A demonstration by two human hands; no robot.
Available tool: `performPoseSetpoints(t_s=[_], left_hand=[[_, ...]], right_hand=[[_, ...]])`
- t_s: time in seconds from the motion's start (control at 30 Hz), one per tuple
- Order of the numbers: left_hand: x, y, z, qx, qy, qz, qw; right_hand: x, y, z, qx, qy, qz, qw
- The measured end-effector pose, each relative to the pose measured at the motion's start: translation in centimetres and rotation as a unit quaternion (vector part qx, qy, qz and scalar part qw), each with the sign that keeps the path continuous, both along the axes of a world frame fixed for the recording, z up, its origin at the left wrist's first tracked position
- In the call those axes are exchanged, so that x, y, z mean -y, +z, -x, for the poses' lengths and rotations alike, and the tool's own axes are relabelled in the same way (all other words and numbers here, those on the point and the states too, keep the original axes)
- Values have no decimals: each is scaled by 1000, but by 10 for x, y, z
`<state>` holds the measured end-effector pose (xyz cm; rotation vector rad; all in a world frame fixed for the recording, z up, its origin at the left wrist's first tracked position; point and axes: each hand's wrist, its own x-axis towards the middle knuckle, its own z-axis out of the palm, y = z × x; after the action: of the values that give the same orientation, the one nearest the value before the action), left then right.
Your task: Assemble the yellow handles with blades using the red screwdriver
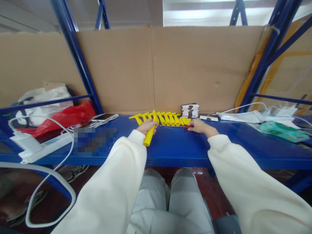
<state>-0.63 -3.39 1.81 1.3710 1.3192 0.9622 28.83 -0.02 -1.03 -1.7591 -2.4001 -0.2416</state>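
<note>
Clasps a yellow T-shaped piece (pixel 148 138) over the worktop (pixel 175 143) in closed left hand (pixel 147 126), probably for steadiness; has similar yellow pieces (pixel 167 120) lined up behind, likely for easy reach; curls right hand (pixel 199 125) at a red-handled tool (pixel 187 127); cannot tell if pinched.

A bright yellow tool (pixel 151 132) is being held at a slant, its thick cylindrical handle pointing near and slightly left, its head pointing far. To its right, a slim red-handled tool (pixel 187 127) is being gripped nearly crosswise, its thin shaft pointing left.
</note>
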Motion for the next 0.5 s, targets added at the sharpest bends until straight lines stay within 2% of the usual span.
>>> performPoseSetpoints(t_s=[0.23, 0.5], left_hand=[[-1, -3, 3, -10, 10, -1, 1000], [2, -3, 1, -9, 17, -13, 1000]], right_hand=[[4, -4, 0, -45, 14, -4, 999], [2, -6, -5, -107, 43, -60, 991]])
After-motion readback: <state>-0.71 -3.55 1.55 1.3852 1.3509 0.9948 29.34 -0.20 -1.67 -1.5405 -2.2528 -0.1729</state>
